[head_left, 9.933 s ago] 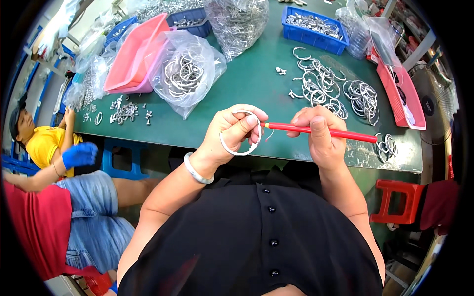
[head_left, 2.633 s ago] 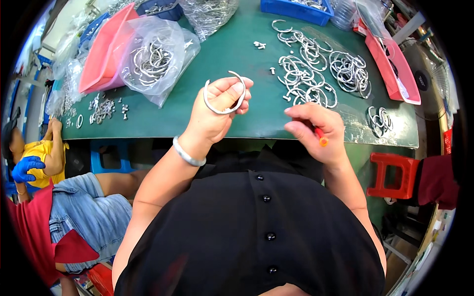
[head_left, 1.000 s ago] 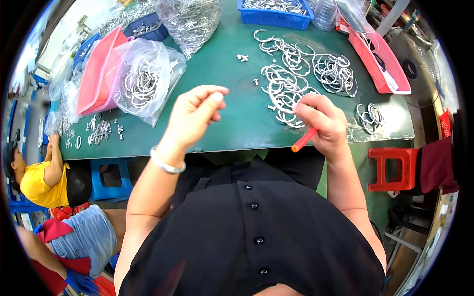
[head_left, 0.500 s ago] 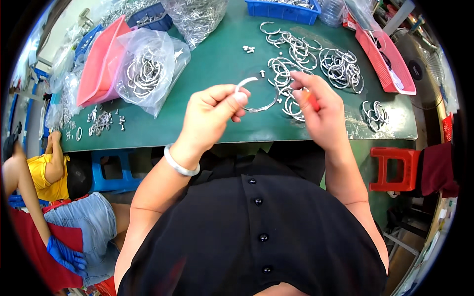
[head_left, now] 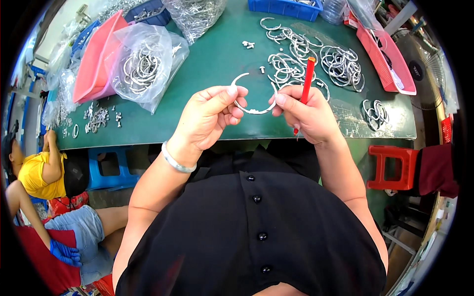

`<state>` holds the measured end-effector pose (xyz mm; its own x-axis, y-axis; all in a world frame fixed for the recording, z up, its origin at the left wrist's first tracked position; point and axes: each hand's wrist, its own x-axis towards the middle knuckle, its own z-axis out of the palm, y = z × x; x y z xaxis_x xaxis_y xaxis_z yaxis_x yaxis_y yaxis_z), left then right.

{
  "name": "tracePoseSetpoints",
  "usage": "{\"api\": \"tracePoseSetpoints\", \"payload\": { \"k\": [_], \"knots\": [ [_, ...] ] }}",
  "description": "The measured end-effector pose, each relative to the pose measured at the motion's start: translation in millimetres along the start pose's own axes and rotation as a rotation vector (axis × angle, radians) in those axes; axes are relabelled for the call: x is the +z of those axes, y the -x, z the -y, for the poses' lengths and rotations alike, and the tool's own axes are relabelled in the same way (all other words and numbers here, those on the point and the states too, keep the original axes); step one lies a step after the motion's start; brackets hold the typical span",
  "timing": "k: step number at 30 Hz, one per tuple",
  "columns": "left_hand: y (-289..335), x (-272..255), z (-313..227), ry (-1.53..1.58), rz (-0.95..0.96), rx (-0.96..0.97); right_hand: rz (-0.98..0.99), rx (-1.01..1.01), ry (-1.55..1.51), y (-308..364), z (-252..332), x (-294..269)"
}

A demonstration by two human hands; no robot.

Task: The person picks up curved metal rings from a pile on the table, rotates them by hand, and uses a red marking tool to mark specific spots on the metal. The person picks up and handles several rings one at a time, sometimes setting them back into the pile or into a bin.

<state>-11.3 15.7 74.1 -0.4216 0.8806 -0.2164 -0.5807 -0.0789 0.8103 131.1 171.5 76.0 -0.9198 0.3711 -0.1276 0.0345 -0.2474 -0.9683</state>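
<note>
Between my two hands, above the near part of the green table, is a silver open bangle (head_left: 254, 111) with its gap facing away from me. My left hand (head_left: 213, 112) is closed, pinching one side of it between thumb and fingers. My right hand (head_left: 308, 114) grips the other side near its end, and also holds a slim red pen-like tool (head_left: 308, 81) upright between its fingers. Just beyond lies a pile of silver open bangles (head_left: 287, 69), with another pile (head_left: 341, 69) to its right. A small metal rivet-like piece (head_left: 262, 69) stands near the first pile.
At left, a clear bag of bangles (head_left: 143, 69) leans by a pink basket (head_left: 98, 61); small metal parts (head_left: 97, 118) lie in front. A blue bin (head_left: 286, 8) stands at the back, a pink tray (head_left: 382, 64) at right. Co-workers sit at left; a red stool (head_left: 391, 167) stands at right.
My right hand has moved left and taken hold of the bangle's other side. The red tool, mostly hidden before, now stands upright in that hand. The bangle has been lowered slightly.
</note>
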Motion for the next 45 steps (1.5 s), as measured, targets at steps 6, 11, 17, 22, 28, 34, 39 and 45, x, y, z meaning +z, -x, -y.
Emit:
{"api": "tracePoseSetpoints", "payload": {
  "k": [6, 11, 17, 22, 28, 34, 39, 45],
  "knots": [
    [0.0, 2.2, -1.2, 0.049, 0.003, -0.026, -0.009, 0.076, -0.166, -5.5, -6.8, -2.8],
    [0.1, -0.1, -1.0, 0.001, 0.039, 0.001, -0.02, 0.1, -0.195, -6.2, -8.4, -3.7],
    [1.5, -1.9, 1.8, -0.026, 0.018, 0.027, -0.033, 0.091, -0.193, -5.0, -5.6, -3.7],
    [3.6, -2.2, 1.0, -0.049, 0.049, 0.041, -0.035, 0.072, -0.188, -3.3, -3.3, -4.0],
    [4.6, -1.3, 0.6, -0.045, 0.051, 0.059, -0.034, 0.054, -0.172, -3.5, -3.0, -2.7],
    [-0.2, -5.8, 5.8, -0.044, 0.018, 0.01, -0.018, 0.043, -0.166, -0.8, 1.8, 3.4],
    [-6.9, -12.9, 14.3, 0.023, 0.02, -0.079, -0.004, 0.057, -0.223, -1.7, 1.1, 8.3],
    [-8.3, -15.1, 16.5, 0.059, 0.035, -0.096, 0.012, 0.058, -0.231, -0.6, -1.3, 6.5]
  ]
}}
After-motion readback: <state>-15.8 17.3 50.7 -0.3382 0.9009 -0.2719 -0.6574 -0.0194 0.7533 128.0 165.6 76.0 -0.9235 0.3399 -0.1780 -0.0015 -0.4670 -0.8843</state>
